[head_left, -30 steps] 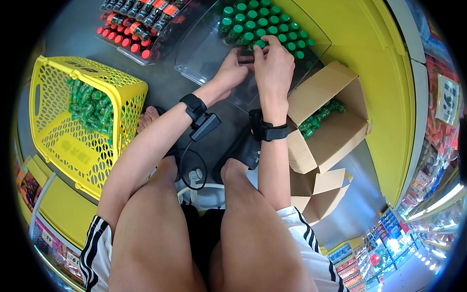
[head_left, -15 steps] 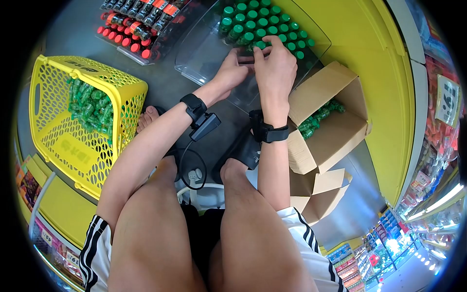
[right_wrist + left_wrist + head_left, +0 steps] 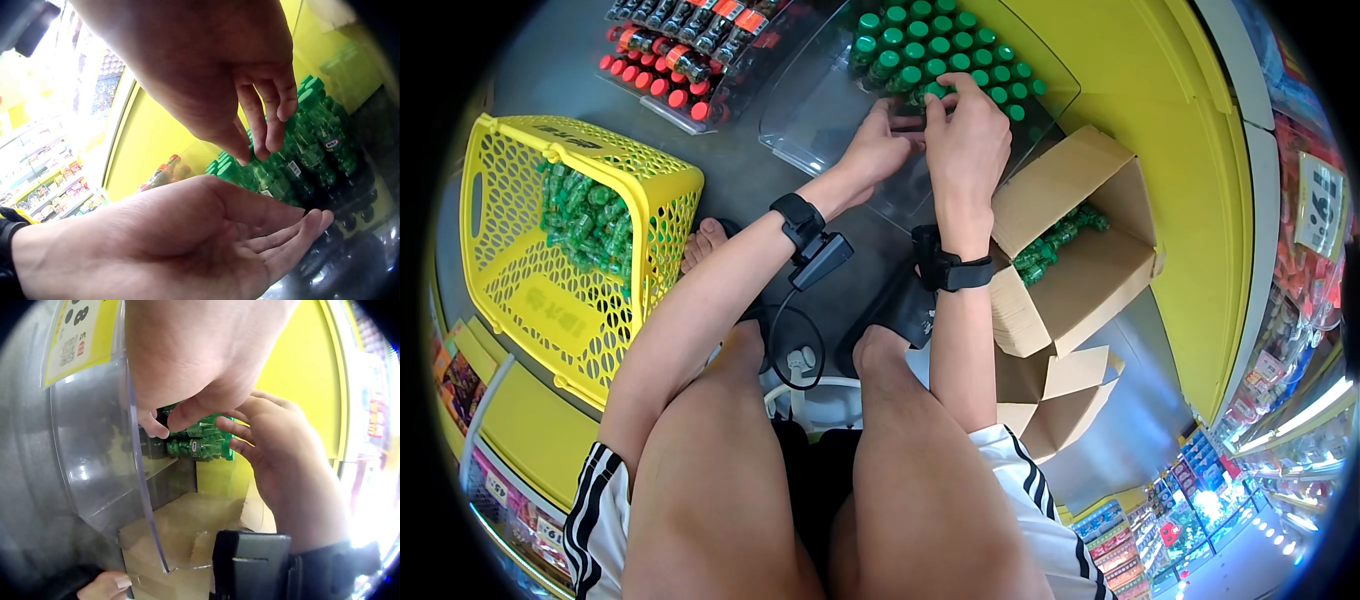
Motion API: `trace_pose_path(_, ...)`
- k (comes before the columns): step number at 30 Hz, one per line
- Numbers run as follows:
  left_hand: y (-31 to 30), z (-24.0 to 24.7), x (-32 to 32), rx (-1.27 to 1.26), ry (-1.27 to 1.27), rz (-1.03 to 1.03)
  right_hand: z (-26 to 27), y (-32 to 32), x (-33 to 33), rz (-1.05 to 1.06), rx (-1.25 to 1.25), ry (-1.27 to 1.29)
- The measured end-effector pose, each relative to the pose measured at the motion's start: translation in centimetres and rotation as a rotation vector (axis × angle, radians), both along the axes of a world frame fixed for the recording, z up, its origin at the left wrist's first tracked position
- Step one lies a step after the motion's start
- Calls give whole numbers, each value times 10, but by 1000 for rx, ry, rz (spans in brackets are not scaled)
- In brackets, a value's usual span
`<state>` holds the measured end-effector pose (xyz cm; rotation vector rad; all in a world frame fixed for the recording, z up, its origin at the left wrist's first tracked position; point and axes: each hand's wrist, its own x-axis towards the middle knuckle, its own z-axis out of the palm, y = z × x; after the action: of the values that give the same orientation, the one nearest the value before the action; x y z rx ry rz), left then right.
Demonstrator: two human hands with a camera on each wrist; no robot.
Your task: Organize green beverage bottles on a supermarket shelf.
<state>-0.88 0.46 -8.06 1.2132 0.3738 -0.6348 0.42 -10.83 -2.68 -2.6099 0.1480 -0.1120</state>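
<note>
Head view: left hand (image 3: 880,150) and right hand (image 3: 968,140), both loosely released, partly hide the near green-capped bottles (image 3: 912,75), leaving contact unclear.

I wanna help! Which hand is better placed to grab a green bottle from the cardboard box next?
Probably the right hand: it's nearer the cardboard box and its green bottles; the left hand is farther, closer to the yellow basket.

Green bottles (image 3: 306,147) with green caps (image 3: 940,45), dark bottles (image 3: 690,68) with red caps (image 3: 660,86), yellow basket (image 3: 675,180), brown box (image 3: 1020,312), yellow panel (image 3: 1165,120), black-striped white sleeve (image 3: 602,510)
</note>
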Motion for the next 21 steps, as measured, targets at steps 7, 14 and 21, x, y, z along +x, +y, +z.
trace_pose_path(7, 1, 0, 1, 3, 4, -2, 3, -1, -1, -3, -4, 22)
trace_pose_path(14, -1, -7, 1, 7, 3, 10, 7, 0, -3, -19, -7, 66)
trace_pose_path(21, -1, -7, 0, 21, -2, 14, 9, 0, -3, -34, -20, 82)
